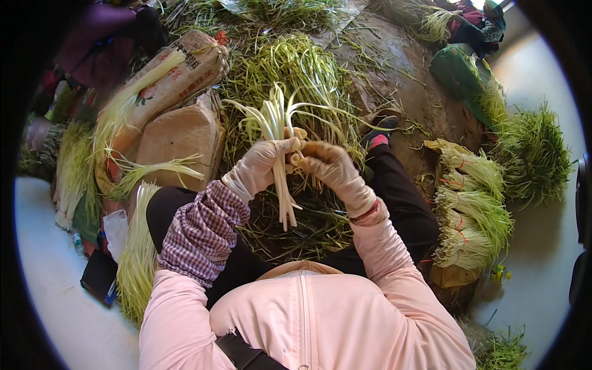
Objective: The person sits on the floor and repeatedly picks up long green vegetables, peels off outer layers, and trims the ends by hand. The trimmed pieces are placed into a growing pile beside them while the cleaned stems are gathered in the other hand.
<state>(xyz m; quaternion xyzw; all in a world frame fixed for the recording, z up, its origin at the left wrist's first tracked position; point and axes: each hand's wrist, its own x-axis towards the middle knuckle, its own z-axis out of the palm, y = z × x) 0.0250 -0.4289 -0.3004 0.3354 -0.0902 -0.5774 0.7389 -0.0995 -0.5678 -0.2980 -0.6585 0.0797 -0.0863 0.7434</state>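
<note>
My gloved left hand (259, 164) grips a small bunch of pale stalks (280, 180), which look like blanched garlic chives. The white ends hang toward me and the leafy ends fan out away from me. Close against the right side of the bunch is my gloved right hand (335, 171), its fingers curled and stained brown. Whether those fingers pinch a stalk or leaf is hidden. Beyond both hands lies a large heap of loose yellow-green stalks (296, 60), with darker leaf scraps (296, 245) between my legs.
Red-tied bundles (467, 203) lie stacked at right, near a green sack (458, 74) and a grassy pile (532, 157). At left, loose pale stalks (136, 249) lie beside my knee, near a printed sack (180, 74) and a brown sack (178, 134). Other people sit at both upper corners.
</note>
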